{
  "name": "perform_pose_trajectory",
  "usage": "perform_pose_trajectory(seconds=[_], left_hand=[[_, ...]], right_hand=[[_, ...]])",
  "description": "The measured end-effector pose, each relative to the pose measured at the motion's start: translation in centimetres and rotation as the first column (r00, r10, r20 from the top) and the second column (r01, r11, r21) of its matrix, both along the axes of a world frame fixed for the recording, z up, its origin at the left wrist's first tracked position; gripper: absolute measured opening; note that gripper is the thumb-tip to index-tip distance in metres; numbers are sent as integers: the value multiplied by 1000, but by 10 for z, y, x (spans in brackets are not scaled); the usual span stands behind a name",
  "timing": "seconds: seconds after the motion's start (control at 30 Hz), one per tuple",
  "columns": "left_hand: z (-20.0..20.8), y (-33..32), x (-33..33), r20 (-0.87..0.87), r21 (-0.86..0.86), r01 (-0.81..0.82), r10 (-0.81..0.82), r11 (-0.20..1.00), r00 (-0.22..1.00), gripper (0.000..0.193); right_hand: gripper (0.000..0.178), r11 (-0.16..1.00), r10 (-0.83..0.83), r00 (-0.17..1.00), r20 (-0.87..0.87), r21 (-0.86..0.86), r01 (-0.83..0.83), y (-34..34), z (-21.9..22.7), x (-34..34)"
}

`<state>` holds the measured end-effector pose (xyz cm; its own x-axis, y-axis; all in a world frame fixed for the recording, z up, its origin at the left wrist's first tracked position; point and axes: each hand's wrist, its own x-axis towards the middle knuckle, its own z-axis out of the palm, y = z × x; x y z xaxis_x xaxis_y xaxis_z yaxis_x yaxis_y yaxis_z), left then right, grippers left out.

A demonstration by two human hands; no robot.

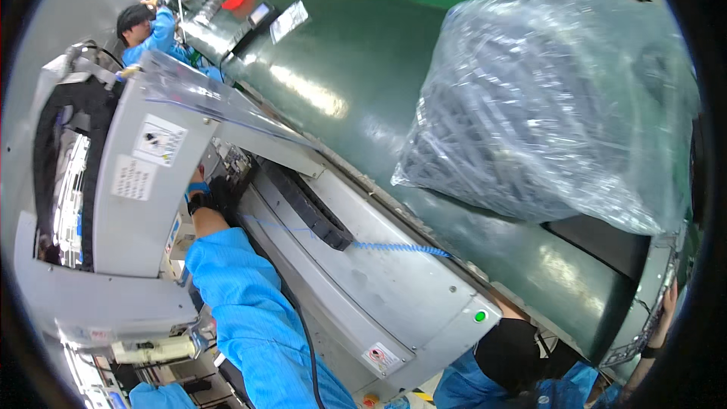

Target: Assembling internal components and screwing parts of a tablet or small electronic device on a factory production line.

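Observation:
My left arm in a blue sleeve [246, 299] reaches up from the lower edge into the opening of a grey machine [363, 257]. A dark band [201, 201] circles the wrist. Beyond it my left hand [198, 177] is mostly covered by the machine housing and dark parts, and its fingers cannot be made out. The hand is nearest to a small metal mechanism [227, 159] inside the opening. A black cable guide [307, 208] and a blue coiled air hose [401, 248] lie to the right of my forearm. My right hand does not show.
A green conveyor [356, 53] runs beside the machine. On it sits a large clear bag of grey parts [522, 113]. At lower right, a co-worker's hand [670, 303] touches a dark panel [606, 246]. Another person [148, 34] works at far left. A black cable [307, 333] hangs beside my sleeve.

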<state>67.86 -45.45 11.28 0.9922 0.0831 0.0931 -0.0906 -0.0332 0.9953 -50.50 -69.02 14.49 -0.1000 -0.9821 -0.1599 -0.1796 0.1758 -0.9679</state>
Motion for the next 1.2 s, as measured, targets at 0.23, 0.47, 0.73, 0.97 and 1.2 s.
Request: perform_pose_trajectory(seconds=[0.23,0.47,0.73,0.97,1.2], left_hand=[[20,-1,-88,372,782,-47,-404,622,836,29],[142,-12,-348,-97,222,357,-344,907,934,25],[253,1,-678,615,0,652,-514,758,598,28],[205,51,-784,707,-206,818,-495,538,504,24],[-1,4,-708,338,782,291,-767,551,545,44]], right_hand=[[59,947,318,927,198,-10,-322,2,46,83],[45,944,318,866,386,-50,-325,-18,26,83],[52,921,363,798,481,-56,-386,-22,30,78],[53,931,332,769,546,-62,-359,-23,26,74],[58,911,379,761,526,-66,-408,-19,25,74]])
